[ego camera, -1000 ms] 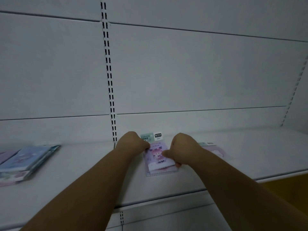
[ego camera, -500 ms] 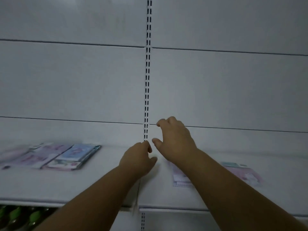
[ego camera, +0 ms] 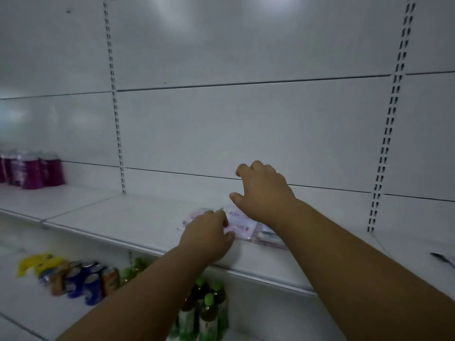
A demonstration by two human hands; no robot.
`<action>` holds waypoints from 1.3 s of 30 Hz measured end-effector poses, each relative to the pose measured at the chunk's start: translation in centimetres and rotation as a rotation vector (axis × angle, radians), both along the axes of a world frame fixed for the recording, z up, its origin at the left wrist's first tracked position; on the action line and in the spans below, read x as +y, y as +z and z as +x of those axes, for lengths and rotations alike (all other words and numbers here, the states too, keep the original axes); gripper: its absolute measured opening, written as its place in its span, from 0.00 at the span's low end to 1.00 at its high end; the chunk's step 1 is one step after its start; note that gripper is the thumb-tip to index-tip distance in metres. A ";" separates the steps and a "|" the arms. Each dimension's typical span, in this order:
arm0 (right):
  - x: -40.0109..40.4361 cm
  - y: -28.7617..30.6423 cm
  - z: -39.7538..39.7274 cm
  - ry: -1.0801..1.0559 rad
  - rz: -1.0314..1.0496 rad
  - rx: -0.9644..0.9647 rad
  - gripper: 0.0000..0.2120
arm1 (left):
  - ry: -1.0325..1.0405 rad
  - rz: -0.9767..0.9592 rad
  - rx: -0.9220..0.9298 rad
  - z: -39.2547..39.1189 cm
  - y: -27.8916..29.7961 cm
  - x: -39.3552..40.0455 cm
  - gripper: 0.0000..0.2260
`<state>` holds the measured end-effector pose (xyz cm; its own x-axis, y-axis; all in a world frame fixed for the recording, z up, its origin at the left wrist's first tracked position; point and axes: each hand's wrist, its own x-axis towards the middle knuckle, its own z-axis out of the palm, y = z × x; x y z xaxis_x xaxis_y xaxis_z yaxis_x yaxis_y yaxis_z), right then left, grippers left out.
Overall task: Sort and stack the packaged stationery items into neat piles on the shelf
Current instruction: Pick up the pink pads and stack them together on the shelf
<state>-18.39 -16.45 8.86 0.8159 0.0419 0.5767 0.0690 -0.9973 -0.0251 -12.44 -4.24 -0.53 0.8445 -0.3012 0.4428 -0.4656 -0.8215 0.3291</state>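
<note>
A pile of pink packaged stationery items (ego camera: pixel 242 223) lies flat near the front edge of the white shelf (ego camera: pixel 128 217), its long axis running left-back to right-front; the print is blurred and both hands cover parts of it. The left hand (ego camera: pixel 208 236) rests knuckles-up on the pile's left end, fingers curled onto the packets; whether it grips them cannot be told. The right hand (ego camera: pixel 264 190) hovers above the pile's back edge, fingers loosely bent and spread, holding nothing. Another packet (ego camera: pixel 444 259) is cut off at the shelf's right end. Purple bottles (ego camera: pixel 32 172) stand far left; cans (ego camera: pixel 81 279) and green-capped bottles (ego camera: pixel 209 308) sit on the shelf below.
</note>
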 end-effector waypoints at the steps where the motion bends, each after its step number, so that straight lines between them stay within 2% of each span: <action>1: 1.4 0.1 1.1 -0.004 0.002 0.006 0.22 | 0.009 0.016 0.007 1.1 -0.1 1.7 0.13; 8: 5.3 0.7 7.3 -0.072 -0.027 0.060 0.22 | 0.121 0.078 0.085 8.2 -0.2 6.0 0.18; 14: 3.9 -0.4 11.5 -0.105 -0.045 0.086 0.22 | 0.217 0.142 0.250 13.7 0.1 4.3 0.30; 18: 3.2 -0.8 13.4 -0.132 -0.018 0.097 0.22 | 0.216 0.168 0.325 15.5 0.0 4.1 0.25; 23: 2.8 -1.5 14.2 -0.191 0.017 0.143 0.22 | 0.224 0.098 0.273 16.6 1.0 4.9 0.24; 25: 2.7 -1.9 14.0 -0.230 0.065 0.152 0.22 | 0.160 0.021 0.269 17.1 1.4 5.5 0.18; 28: 2.7 -3.0 13.4 -0.291 0.147 0.180 0.20 | 0.021 -0.199 0.279 17.9 1.7 6.0 0.10; 33: 3.1 -5.4 12.3 -0.456 0.255 0.273 0.14 | -0.200 -0.690 0.340 16.7 2.0 6.4 0.10; 35: 3.5 -6.6 11.7 -0.535 0.270 0.288 0.12 | -0.275 -0.816 0.384 16.0 2.2 6.8 0.09; 36: 3.9 -7.2 11.5 -0.566 0.270 0.311 0.13 | -0.299 -0.858 0.400 15.7 2.2 7.0 0.09; 39: 5.0 -8.5 11.1 -0.654 0.240 0.407 0.25 | -0.337 -0.894 0.410 15.1 2.3 7.7 0.08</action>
